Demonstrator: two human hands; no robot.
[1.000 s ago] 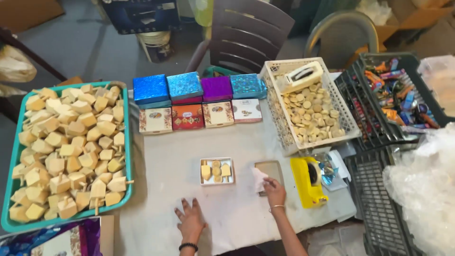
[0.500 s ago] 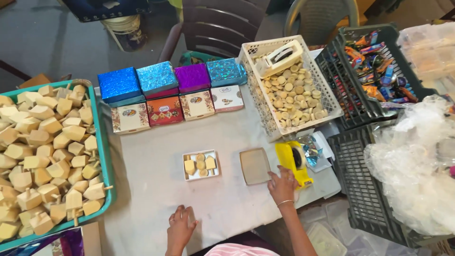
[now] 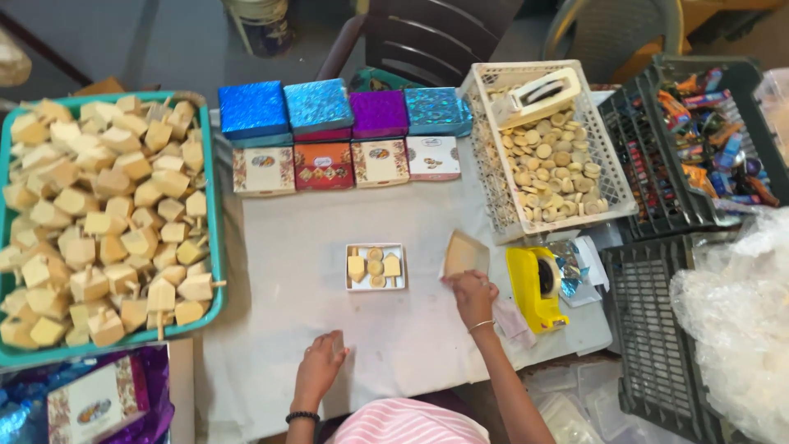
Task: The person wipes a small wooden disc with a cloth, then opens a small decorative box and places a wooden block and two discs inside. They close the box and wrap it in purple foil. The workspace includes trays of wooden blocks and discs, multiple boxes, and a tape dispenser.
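Observation:
My right hand [image 3: 472,298] grips the near edge of a flat beige box lid [image 3: 465,252] and holds it tilted up off the white table cover [image 3: 288,271]. A pale cloth [image 3: 514,322] hangs by that wrist. Just left of the lid lies a small open white box [image 3: 376,267] with two wooden tops and several round discs in it. My left hand [image 3: 319,365] rests on the cover near the front edge with its fingers curled and nothing visible in it.
A teal tray [image 3: 213,247] heaped with wooden tops stands at the left. Shiny and printed gift boxes [image 3: 345,136] line the back. A white basket [image 3: 608,177] of discs, a yellow tape dispenser [image 3: 536,288], black crates [image 3: 657,329] and a plastic bag [image 3: 740,329] fill the right.
The lid lay flat on the cover; my right hand has now lifted it by its near edge so it tilts up. My left hand's fingers have curled in.

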